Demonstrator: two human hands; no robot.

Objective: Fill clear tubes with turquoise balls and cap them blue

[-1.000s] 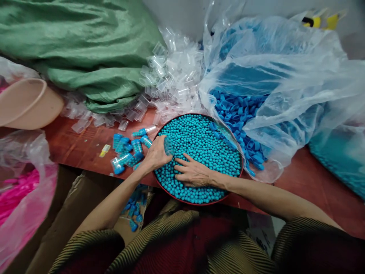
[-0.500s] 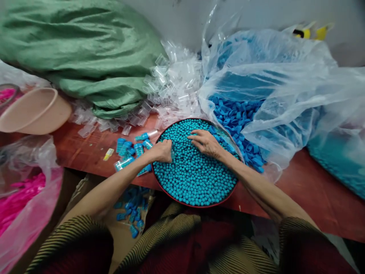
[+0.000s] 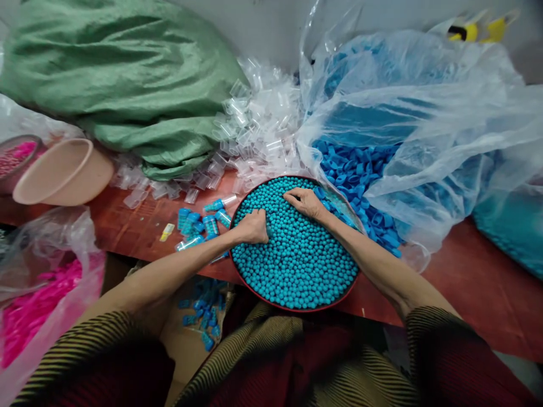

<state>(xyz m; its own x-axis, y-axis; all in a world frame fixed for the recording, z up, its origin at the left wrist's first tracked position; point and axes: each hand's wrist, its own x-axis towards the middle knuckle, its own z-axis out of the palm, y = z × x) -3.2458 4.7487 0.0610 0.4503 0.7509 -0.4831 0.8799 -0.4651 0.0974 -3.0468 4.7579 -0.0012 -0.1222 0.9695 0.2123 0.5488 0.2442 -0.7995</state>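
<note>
A round red-rimmed tray (image 3: 292,310) full of small blue balls (image 3: 297,265) stands at the table's front edge. Over its left part, my left hand (image 3: 253,226) is closed round a clear tube, a bit of which shows at its right side. My right hand (image 3: 304,203) is over the upper part of the balls, thumb and fingers pinched together; what they hold, if anything, is too small to make out. Left of the tray lie several clear tubes with blue contents (image 3: 211,225). Blue caps (image 3: 335,206) rest inside the tray's right edge.
Behind the tray is a heap of clear empty tubes (image 3: 263,124) beside a green sack (image 3: 127,85). An open plastic bag of blue caps (image 3: 360,175) lies to the right. Left are a beige bowl (image 3: 63,175) and a bag of pink pieces (image 3: 42,305). Filled tubes (image 3: 206,316) lie below the table.
My right hand's fingers, spread before, have come together in a pinch. My left hand stays closed over the tray's left part. The whole view has shifted slightly.
</note>
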